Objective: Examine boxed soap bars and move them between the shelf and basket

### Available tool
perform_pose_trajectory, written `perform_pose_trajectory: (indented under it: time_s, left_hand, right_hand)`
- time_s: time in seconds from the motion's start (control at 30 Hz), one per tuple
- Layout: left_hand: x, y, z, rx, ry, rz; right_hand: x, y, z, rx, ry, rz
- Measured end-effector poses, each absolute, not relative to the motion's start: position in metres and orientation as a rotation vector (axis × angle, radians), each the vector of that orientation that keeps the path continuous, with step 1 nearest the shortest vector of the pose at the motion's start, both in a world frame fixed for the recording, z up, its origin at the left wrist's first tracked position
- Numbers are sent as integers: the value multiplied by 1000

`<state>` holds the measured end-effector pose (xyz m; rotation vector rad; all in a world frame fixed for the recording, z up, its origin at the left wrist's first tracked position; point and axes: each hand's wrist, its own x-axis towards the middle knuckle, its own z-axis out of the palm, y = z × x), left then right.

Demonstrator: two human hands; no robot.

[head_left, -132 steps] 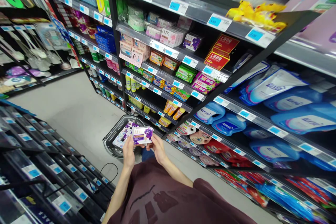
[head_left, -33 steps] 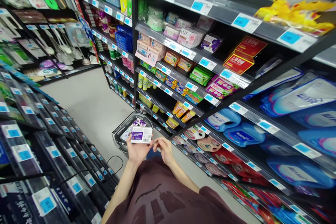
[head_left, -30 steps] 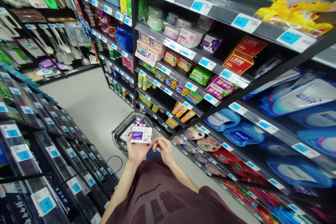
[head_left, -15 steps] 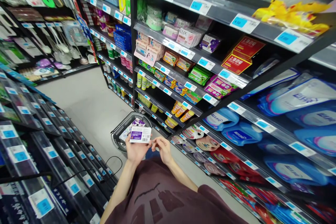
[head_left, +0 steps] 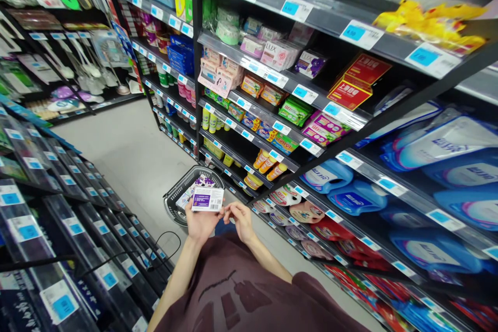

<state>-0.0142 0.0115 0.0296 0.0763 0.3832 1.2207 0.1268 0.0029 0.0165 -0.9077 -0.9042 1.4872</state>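
My left hand (head_left: 202,225), palm up, is closed round a small white and purple soap box (head_left: 207,200). Printed text and a barcode on the box face me. Just right of it is my right hand (head_left: 240,219), its fingers curled in a loose pinch close to my left fingertips, with nothing visible in them. Whether the two hands touch I cannot tell. Below and behind the box, a dark shopping basket (head_left: 171,206) stands on the floor, holding white and purple packages (head_left: 199,182), partly hidden by the soap box and my left hand.
Shelves on the right hold boxed soaps (head_left: 275,55), yellow bottles (head_left: 265,161) and large blue detergent bottles (head_left: 356,197). A shelf rack with price tags (head_left: 62,301) runs close on my left. A black cable (head_left: 179,238) loops out beside it. Grey floor (head_left: 116,140) lies between the shelves.
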Motion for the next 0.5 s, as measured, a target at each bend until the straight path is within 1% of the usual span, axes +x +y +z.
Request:
perform_pose_trajectory:
  time_s: [0.27, 0.5]
  left_hand:
    - [-13, 12, 26, 130, 410, 1232]
    - [-7, 12, 16, 304, 523, 1365]
  right_hand:
    - [127, 3, 15, -900, -908, 1493]
    - [129, 3, 12, -928, -903, 1497]
